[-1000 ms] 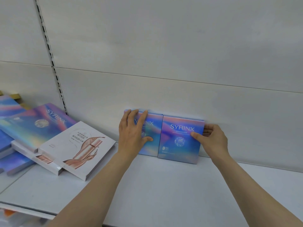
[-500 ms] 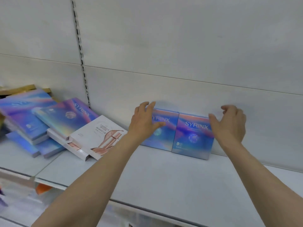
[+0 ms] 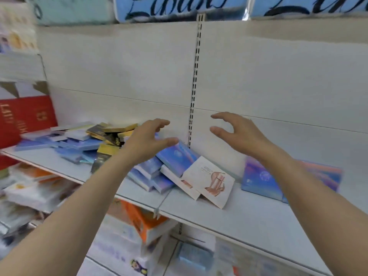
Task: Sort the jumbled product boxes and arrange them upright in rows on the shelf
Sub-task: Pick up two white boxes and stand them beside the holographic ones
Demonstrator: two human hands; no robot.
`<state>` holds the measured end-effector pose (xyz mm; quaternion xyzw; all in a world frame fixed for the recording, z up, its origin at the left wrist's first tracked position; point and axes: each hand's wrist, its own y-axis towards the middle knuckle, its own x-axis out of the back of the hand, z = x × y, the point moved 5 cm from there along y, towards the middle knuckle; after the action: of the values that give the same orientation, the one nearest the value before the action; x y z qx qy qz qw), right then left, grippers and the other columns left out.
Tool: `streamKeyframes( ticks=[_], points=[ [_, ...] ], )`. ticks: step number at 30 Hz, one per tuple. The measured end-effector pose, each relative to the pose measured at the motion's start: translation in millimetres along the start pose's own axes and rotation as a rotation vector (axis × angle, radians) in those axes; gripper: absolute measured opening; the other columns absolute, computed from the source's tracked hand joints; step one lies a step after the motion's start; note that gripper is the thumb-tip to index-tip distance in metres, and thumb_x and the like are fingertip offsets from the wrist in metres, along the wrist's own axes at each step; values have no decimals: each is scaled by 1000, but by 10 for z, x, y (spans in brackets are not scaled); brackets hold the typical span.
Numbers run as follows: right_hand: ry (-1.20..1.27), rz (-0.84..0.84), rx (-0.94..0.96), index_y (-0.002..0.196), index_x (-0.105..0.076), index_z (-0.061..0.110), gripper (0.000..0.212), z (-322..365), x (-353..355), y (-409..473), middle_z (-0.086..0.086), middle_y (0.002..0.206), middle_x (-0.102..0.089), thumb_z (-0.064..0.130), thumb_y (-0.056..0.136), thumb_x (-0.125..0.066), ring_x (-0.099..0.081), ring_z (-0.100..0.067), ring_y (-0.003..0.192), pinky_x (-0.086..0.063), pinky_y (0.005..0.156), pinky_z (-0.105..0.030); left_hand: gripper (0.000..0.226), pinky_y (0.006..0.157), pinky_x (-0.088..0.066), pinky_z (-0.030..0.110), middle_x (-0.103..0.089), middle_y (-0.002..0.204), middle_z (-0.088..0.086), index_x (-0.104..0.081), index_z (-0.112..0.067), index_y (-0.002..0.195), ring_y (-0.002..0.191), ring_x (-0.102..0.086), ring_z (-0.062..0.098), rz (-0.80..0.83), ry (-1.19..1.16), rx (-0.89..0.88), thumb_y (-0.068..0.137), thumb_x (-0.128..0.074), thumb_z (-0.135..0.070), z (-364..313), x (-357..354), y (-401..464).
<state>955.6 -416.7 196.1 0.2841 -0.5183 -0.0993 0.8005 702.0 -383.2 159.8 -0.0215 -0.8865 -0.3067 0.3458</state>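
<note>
Two iridescent blue boxes stand upright against the back wall at the right of the white shelf, partly behind my right forearm. A jumbled pile lies to their left: a leaning blue box, a white box with a pink drawing, more blue boxes and gold-and-black boxes. My left hand hovers open above the leaning blue box. Raised in front of the back wall, my right hand is open and empty, fingers curled and apart.
A slotted upright rail runs down the back wall between my hands. A red box stands at the far left. Orange and white packages fill the shelf below. Blue packs with black lettering sit on the top shelf.
Both hands have let go of the two upright blue boxes and swung left toward the pile. The view has panned left and pulled back, so more of the jumble shows.
</note>
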Motion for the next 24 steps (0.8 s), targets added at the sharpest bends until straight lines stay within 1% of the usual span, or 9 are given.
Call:
streamKeyframes(
  ticks=[5,7,9,13,15,17,19,20,24],
  points=[
    [364,25,0,132,-57,34,42,994,-827,-168,16,134,-57,44,92,-62,-51,-4,124,-41,105,-28,61,88,-44,16,-60,123,-17,-58,-32,127,117,-53,-3,-85,-214,108,72,-74,-53,728,820,-715],
    [380,53,16,132,-57,32,42,1293,-1244,-229,15,134,-57,42,92,-64,-51,-4,124,-39,102,-24,62,95,-46,24,-58,127,-17,-56,-31,131,120,-50,-4,-88,-182,145,75,-75,-48,1030,1013,-998],
    [350,100,38,134,-56,29,45,1552,-1656,-258,13,136,-56,40,91,-66,-48,-5,125,-34,96,-18,62,100,-46,32,-56,131,-13,-53,-30,134,120,-50,2,-87,-91,187,78,-76,-43,1325,1171,-1226],
    [276,231,83,136,-53,31,48,1989,-2376,-191,9,140,-53,39,90,-67,-46,-9,129,-34,99,-22,62,101,-49,38,-56,132,-6,-52,-26,135,121,-53,9,-56,-79,304,79,-77,-34,1923,1382,-1530],
    [271,284,105,136,-52,34,48,2173,-2700,-86,10,139,-52,40,90,-66,-46,-8,127,-33,96,-21,60,97,-49,28,-57,128,-9,-54,-27,134,118,-54,6,-71,-67,333,79,-78,-34,2251,1493,-1625],
    [286,315,110,136,-52,35,48,2327,-3014,70,10,140,-52,41,90,-66,-47,-9,126,-34,95,-21,59,86,-43,9,-57,123,-14,-55,-28,132,110,-53,-6,-90,-32,344,78,-78,-35,2570,1613,-1660],
    [291,331,117,137,-51,37,50,2485,-3328,275,11,141,-50,41,90,-67,-48,-9,126,-37,97,-24,59,79,-41,2,-58,122,-15,-56,-28,131,105,-51,-15,-94,-37,365,78,-78,-35,2892,1742,-1626],
    [295,340,119,137,-50,38,50,2560,-3483,396,12,141,-50,42,90,-67,-49,-10,125,-38,97,-25,59,81,-42,4,-58,123,-14,-56,-27,131,106,-51,-13,-93,-28,374,78,-78,-36,3057,1812,-1582],
    [370,361,117,136,-51,39,50,2853,-4040,982,16,139,-50,46,89,-66,-48,-6,124,-41,101,-29,56,96,-46,28,-58,127,-10,-56,-26,132,117,-53,4,-98,41,386,81,-75,-37,3735,2155,-1210]
  ],
)
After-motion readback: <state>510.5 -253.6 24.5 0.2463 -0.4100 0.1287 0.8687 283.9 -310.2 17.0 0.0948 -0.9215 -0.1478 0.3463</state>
